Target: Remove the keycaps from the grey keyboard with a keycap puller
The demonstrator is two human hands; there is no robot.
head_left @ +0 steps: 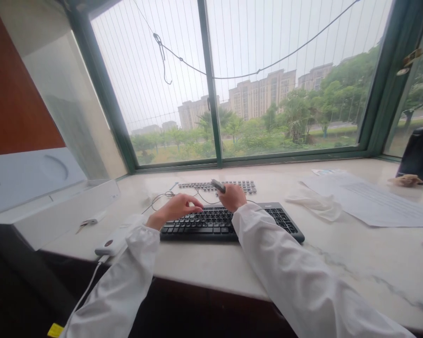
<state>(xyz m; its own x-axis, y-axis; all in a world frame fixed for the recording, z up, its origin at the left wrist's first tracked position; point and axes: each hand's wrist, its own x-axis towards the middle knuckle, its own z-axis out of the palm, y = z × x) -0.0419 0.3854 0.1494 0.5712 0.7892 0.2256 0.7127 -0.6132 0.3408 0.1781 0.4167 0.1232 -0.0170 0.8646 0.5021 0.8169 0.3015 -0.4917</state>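
A black keyboard lies on a pale marble window counter. My left hand rests over the keyboard's upper left keys, fingers curled down onto them. My right hand hovers at the keyboard's far edge and grips a small dark tool that sticks up and to the left. Just beyond the hands, rows of loose grey keycaps lie laid out on the counter. Both arms wear white sleeves.
A thin cable loops left of the keycaps. A white power bank with a cord sits at the counter's left edge beside a white box. Crumpled white cloth, paper sheets and a black container lie right.
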